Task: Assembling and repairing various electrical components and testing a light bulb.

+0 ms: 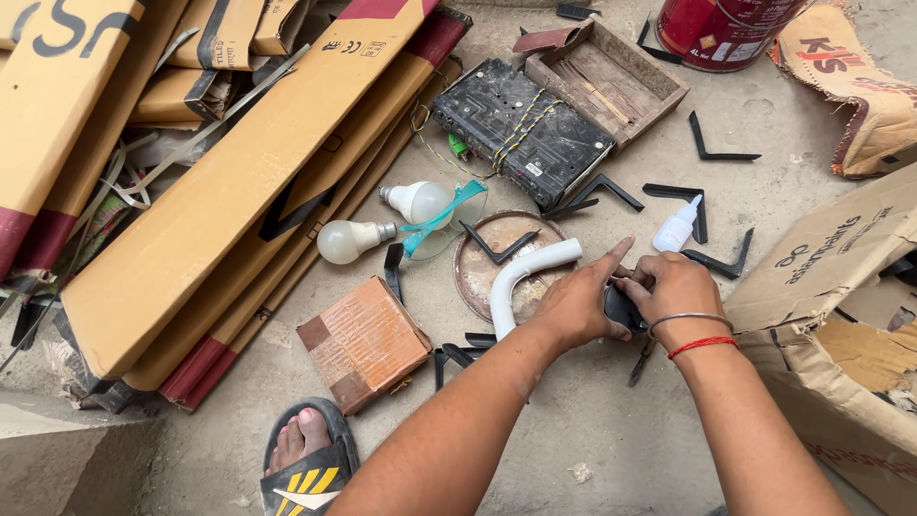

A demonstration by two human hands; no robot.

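Left hand [578,306]: closed on a small black part [621,308], index finger stretched forward, thumb and remaining fingers against the part's left side.
Right hand [673,285]: fingers curled onto the same black part from the right; metal bangle and red thread at the wrist.
Small black part: held between both hands, just above the concrete floor [592,420]; mostly hidden, exact shape cannot be told.
White pipe bend [521,279]: curved plastic elbow, lying just left of the left hand, across the rim of the round metal lid.
Round metal lid [482,272]: rusty, flat on the floor, one black angle piece resting on it.
Glue bottle [676,227]: small, white, pointed nozzle, standing just beyond the right hand.
Black angle brackets [716,153]: several L-shaped pieces scattered around the hands and beyond.
Brown packet [363,342]: taped, squarish, left of the hands near the foot.
Sandalled foot [306,454]: bottom edge, black and yellow strap.
Light bulbs [353,239]: two white, side by side, beside a clear visor with a teal band.
Black battery block [521,129]: tied with cord, next to a shallow wooden tray [611,81].
Red paint tin [721,29]: top edge.
Cardboard box [841,325]: open, at the right.
Long cartons [229,191]: stacked flat at the left.
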